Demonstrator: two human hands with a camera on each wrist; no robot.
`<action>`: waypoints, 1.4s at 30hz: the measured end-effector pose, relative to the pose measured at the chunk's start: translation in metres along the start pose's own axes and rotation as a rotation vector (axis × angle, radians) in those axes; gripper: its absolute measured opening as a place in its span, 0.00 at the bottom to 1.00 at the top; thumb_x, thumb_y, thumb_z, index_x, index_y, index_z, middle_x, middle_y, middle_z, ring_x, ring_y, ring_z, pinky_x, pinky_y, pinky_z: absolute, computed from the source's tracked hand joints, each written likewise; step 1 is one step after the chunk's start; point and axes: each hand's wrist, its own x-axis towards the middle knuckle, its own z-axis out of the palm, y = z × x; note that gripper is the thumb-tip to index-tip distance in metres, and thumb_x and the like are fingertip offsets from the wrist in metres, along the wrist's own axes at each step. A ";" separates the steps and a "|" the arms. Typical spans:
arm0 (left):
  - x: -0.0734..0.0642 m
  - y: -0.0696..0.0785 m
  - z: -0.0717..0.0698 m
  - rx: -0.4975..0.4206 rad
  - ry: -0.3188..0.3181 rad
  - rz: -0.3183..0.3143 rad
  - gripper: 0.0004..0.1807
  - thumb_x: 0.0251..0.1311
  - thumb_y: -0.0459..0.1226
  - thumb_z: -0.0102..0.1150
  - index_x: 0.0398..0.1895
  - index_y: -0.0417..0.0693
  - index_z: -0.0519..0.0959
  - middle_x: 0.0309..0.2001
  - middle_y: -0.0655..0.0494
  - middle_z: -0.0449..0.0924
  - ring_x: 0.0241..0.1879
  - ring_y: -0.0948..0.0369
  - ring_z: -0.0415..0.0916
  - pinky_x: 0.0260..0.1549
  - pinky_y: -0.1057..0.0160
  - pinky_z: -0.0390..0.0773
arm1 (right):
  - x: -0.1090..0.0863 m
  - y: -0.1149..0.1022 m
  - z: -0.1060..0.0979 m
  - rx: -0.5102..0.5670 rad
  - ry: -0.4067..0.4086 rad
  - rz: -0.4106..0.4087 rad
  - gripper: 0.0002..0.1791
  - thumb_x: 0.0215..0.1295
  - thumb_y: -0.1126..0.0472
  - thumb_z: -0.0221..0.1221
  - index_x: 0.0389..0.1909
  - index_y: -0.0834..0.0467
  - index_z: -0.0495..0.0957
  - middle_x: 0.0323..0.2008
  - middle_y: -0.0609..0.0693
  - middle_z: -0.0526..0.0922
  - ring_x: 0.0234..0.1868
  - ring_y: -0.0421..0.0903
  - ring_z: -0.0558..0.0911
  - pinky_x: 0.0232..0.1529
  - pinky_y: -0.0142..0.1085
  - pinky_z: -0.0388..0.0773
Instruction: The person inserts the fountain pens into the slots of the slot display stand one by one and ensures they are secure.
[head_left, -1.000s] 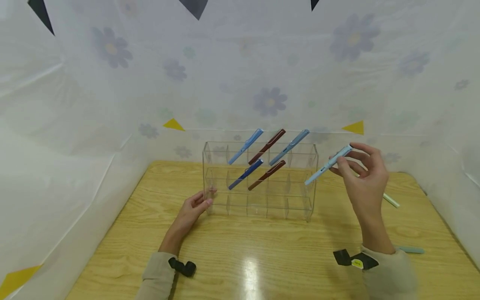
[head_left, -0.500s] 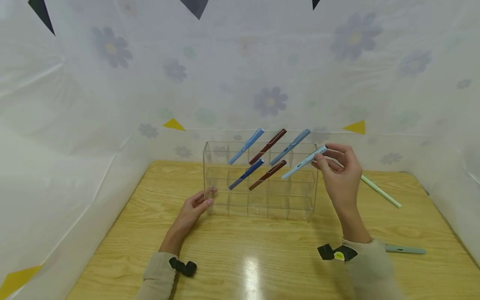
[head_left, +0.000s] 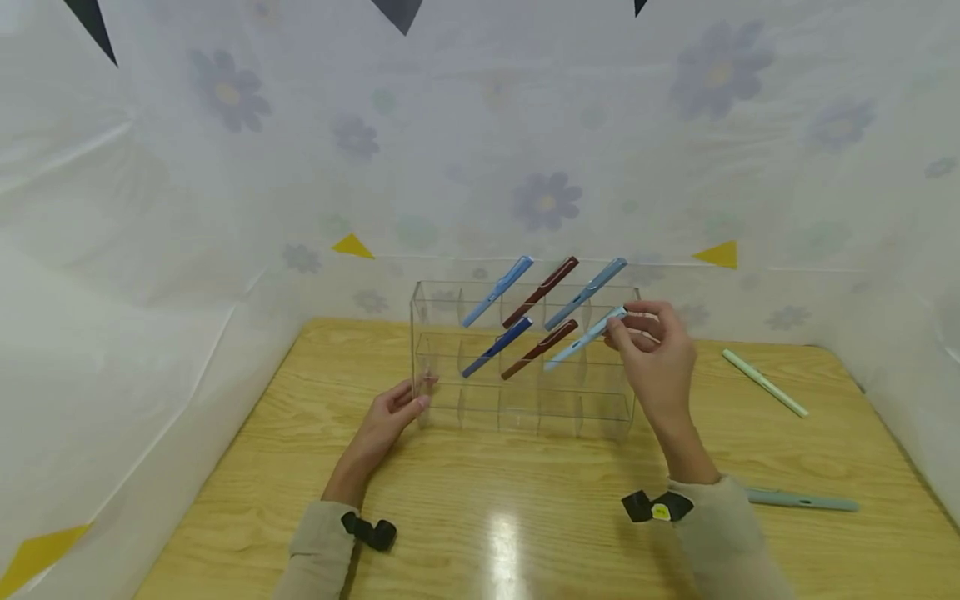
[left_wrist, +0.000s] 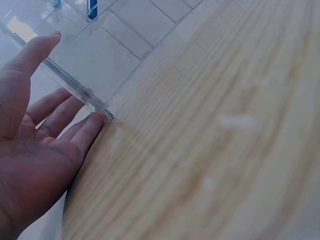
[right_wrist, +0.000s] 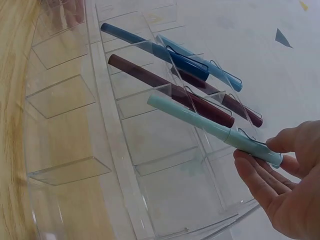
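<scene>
A clear acrylic pen rack (head_left: 517, 402) with stepped, divided tiers stands on the table. My right hand (head_left: 660, 358) pinches a pale blue pen (head_left: 585, 340) by its cap end, between thumb and fingers. The pen slants over the middle tier, to the right of a dark red pen (head_left: 540, 350); whether its lower end touches the rack I cannot tell. At the rack's lower left corner my left hand (head_left: 386, 421) holds the side, thumb in front and fingers at the side edge. A dark blue pen (head_left: 497, 347) leans in the same tier.
In the top tier lean a light blue pen (head_left: 497, 292), another dark red pen (head_left: 540, 292) and a grey-blue pen (head_left: 585, 293). A pale green pen (head_left: 765, 383) and a grey-green pen (head_left: 802, 500) lie on the wooden table (head_left: 450, 508) to the right.
My right hand has carried the pale blue pen leftward, from right of the rack to over its middle tier. The left hand stays at the rack's corner.
</scene>
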 end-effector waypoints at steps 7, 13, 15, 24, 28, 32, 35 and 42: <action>0.000 0.000 -0.001 -0.025 -0.015 0.025 0.31 0.74 0.46 0.60 0.76 0.48 0.68 0.71 0.48 0.71 0.71 0.53 0.67 0.66 0.55 0.70 | -0.007 0.006 0.010 -0.102 -0.007 -0.013 0.13 0.68 0.69 0.66 0.51 0.69 0.80 0.40 0.66 0.87 0.31 0.33 0.88 0.33 0.28 0.84; 0.001 -0.003 -0.001 -0.064 -0.033 0.034 0.31 0.75 0.44 0.59 0.77 0.47 0.67 0.71 0.49 0.72 0.72 0.54 0.66 0.63 0.63 0.71 | -0.011 0.010 0.011 -0.246 0.008 -0.028 0.12 0.69 0.65 0.66 0.50 0.66 0.81 0.39 0.62 0.89 0.31 0.36 0.88 0.33 0.24 0.82; 0.001 -0.004 -0.001 -0.059 -0.031 0.034 0.31 0.75 0.44 0.59 0.76 0.47 0.67 0.71 0.50 0.72 0.72 0.54 0.66 0.63 0.63 0.71 | -0.011 0.010 0.010 -0.316 0.014 -0.034 0.12 0.70 0.64 0.65 0.49 0.66 0.81 0.38 0.61 0.89 0.31 0.42 0.90 0.33 0.22 0.80; 0.002 -0.004 -0.002 -0.059 -0.040 0.039 0.31 0.75 0.45 0.59 0.77 0.46 0.66 0.71 0.49 0.71 0.72 0.53 0.66 0.63 0.63 0.71 | -0.012 0.009 0.004 -0.490 0.011 -0.085 0.13 0.69 0.63 0.67 0.48 0.68 0.82 0.36 0.63 0.89 0.33 0.58 0.90 0.33 0.11 0.70; 0.002 -0.004 -0.001 -0.054 -0.039 0.031 0.32 0.75 0.45 0.59 0.77 0.45 0.66 0.71 0.49 0.71 0.72 0.53 0.66 0.63 0.62 0.71 | -0.012 0.005 0.000 -0.497 -0.004 -0.083 0.12 0.69 0.64 0.67 0.48 0.69 0.83 0.35 0.63 0.89 0.32 0.59 0.90 0.32 0.11 0.70; 0.001 -0.003 -0.001 -0.039 -0.018 0.015 0.33 0.74 0.46 0.60 0.77 0.46 0.65 0.71 0.49 0.72 0.71 0.53 0.68 0.64 0.59 0.71 | -0.013 0.004 -0.004 -0.463 -0.018 -0.080 0.13 0.68 0.66 0.67 0.50 0.69 0.84 0.35 0.62 0.89 0.32 0.58 0.90 0.33 0.14 0.73; 0.000 -0.003 0.000 -0.033 -0.004 0.002 0.34 0.74 0.46 0.60 0.78 0.46 0.65 0.71 0.48 0.72 0.70 0.53 0.69 0.65 0.56 0.71 | -0.014 0.003 -0.007 -0.458 -0.031 -0.090 0.14 0.67 0.68 0.68 0.52 0.68 0.85 0.35 0.61 0.89 0.33 0.47 0.90 0.34 0.15 0.75; 0.000 -0.001 0.000 0.007 0.010 -0.009 0.37 0.74 0.47 0.60 0.79 0.43 0.62 0.72 0.45 0.69 0.70 0.50 0.68 0.67 0.51 0.69 | -0.016 -0.003 -0.016 -0.405 -0.080 -0.046 0.18 0.67 0.67 0.68 0.56 0.66 0.83 0.38 0.61 0.89 0.34 0.19 0.81 0.35 0.18 0.77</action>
